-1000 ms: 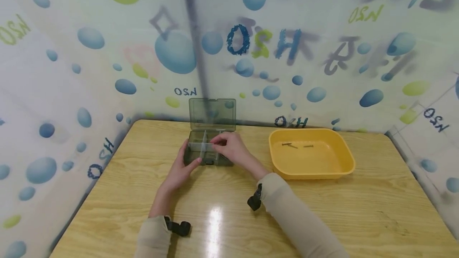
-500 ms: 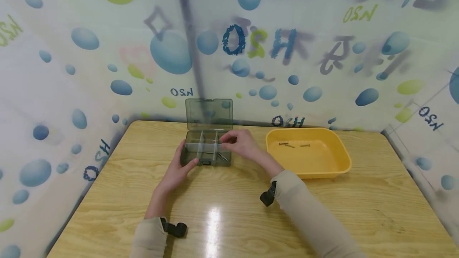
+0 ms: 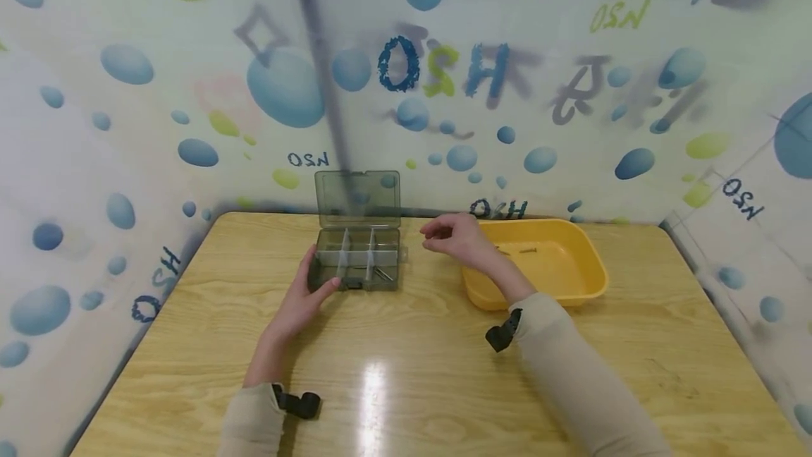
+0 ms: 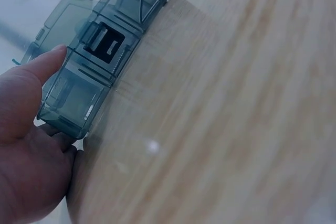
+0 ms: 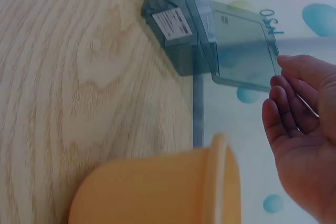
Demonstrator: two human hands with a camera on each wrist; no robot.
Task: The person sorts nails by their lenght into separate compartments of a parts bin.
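A grey see-through compartment box (image 3: 357, 257) stands near the back of the table, its lid (image 3: 358, 197) raised. My left hand (image 3: 303, 302) grips its left front corner, thumb on the front near the black latch (image 4: 108, 44) and fingers at the left side. Metal screws (image 3: 383, 274) lie in the front right compartment. My right hand (image 3: 463, 240) hovers between the box and a yellow tray (image 3: 539, 296), fingers loosely bent. In the right wrist view nothing shows between its fingers (image 5: 281, 111). Screws (image 3: 528, 251) lie in the tray, partly hidden behind the right hand.
The wooden table (image 3: 406, 365) meets a patterned wall covering (image 3: 457, 5) right behind the box and tray. White dividers (image 3: 371, 259) split the box. A white label (image 5: 172, 23) is stuck to its right side.
My right hand has left the box and moved right to the tray's left edge. Screws now show in the box's right compartment. My left hand keeps its hold; the head view has shifted slightly.
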